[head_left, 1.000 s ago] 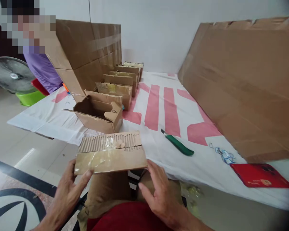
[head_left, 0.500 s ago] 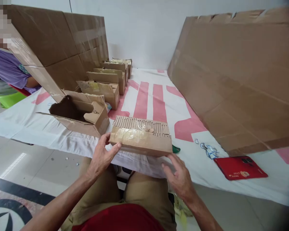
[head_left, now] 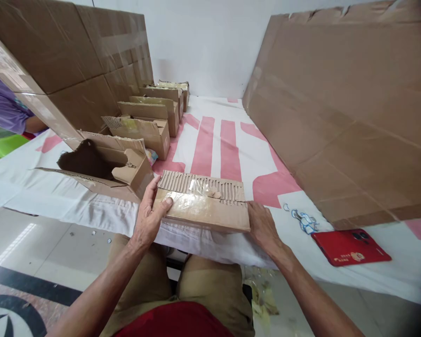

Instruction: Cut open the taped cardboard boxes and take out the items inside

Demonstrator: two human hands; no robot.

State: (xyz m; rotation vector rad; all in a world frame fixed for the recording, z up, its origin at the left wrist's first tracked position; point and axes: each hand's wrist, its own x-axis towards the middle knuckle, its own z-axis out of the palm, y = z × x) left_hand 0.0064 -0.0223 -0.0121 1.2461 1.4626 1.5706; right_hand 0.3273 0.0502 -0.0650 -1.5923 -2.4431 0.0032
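Note:
A small closed cardboard box (head_left: 203,210) lies at the table's front edge, with clear tape and a torn, ribbed strip on its top. My left hand (head_left: 150,213) grips its left end, thumb on the taped face and fingers along the far side. Against the right end is my right hand (head_left: 264,227); its fingertips are hidden behind the box, so their hold does not show. To the left, an open cardboard box (head_left: 140,175) stands with its flaps raised.
More small boxes (head_left: 157,135) line the left side beside a tall cardboard partition (head_left: 73,51). Another cardboard panel (head_left: 344,112) rises at right. A red phone (head_left: 351,247) and several small clear pieces (head_left: 304,221) lie on the cloth-covered table (head_left: 210,107). A person's purple sleeve (head_left: 3,103) shows far left.
My right hand has moved up and in from the box's near right corner to behind its right end. The green item seen there is now hidden. My left thumb rests farther onto the box.

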